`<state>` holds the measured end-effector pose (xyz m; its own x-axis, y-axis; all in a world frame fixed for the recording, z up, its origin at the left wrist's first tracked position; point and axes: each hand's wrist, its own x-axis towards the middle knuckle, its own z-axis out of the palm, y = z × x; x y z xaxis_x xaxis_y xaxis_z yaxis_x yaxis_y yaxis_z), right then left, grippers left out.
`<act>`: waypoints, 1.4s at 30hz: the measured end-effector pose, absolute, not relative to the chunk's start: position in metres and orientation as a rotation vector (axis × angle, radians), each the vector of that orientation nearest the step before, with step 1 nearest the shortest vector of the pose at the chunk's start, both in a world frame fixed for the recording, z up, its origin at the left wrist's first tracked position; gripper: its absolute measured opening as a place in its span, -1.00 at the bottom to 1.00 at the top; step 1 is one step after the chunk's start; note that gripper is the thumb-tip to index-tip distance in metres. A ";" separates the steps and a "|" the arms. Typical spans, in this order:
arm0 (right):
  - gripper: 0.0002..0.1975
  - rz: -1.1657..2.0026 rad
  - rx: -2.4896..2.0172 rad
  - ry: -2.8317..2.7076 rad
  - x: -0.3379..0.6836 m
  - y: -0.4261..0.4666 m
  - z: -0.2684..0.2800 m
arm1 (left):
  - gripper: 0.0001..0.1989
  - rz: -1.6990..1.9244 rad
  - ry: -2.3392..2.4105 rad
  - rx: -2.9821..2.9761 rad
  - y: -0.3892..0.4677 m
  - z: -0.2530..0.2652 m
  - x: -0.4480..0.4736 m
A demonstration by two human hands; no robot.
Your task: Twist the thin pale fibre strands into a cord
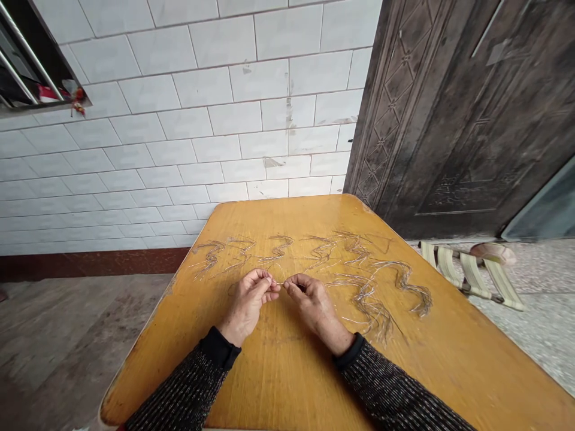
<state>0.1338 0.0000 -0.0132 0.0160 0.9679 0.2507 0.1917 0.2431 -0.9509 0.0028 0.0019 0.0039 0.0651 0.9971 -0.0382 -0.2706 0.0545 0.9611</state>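
Over the middle of the wooden table, my left hand (246,304) and my right hand (318,308) are close together, each closed in a fingertip pinch. A thin wire-like strand (282,284) runs across the small gap between them; most of it is hidden by the fingers. Beyond the hands lies a row of small, wavy bundles of similar strands, among them a far-left bundle (212,255) and a middle bundle (281,246). To the right of my right hand spread a larger loose bundle (366,296) and a curved bundle (406,284).
The yellow-brown table (278,383) has rounded corners and meets a white tiled wall (202,120) at its far end. A dark carved door (449,131) stands at the right. Below it, a strapped folding seat (471,272) is on the floor. A barred window (27,60) is upper left.
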 end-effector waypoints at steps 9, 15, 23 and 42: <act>-0.70 1.310 -0.949 -1.115 0.129 -0.004 -0.009 | -0.82 1.180 0.862 0.888 0.005 -0.008 0.002; -0.68 1.365 -0.925 -1.136 0.131 -0.005 -0.006 | -0.79 1.129 0.858 0.917 0.007 -0.005 -0.003; -0.65 1.341 -0.961 -1.269 0.131 -0.010 -0.003 | -0.79 1.285 1.048 1.115 0.010 0.004 -0.008; -0.61 1.476 -0.934 -1.031 0.132 -0.014 0.000 | -0.70 1.115 0.914 1.111 0.004 0.003 -0.006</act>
<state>0.1318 -0.0143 -0.0005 -0.1360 0.9903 -0.0273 -0.3155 -0.0695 -0.9464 -0.0064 0.0044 0.0027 0.2176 0.9758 -0.0204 -0.2112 0.0675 0.9751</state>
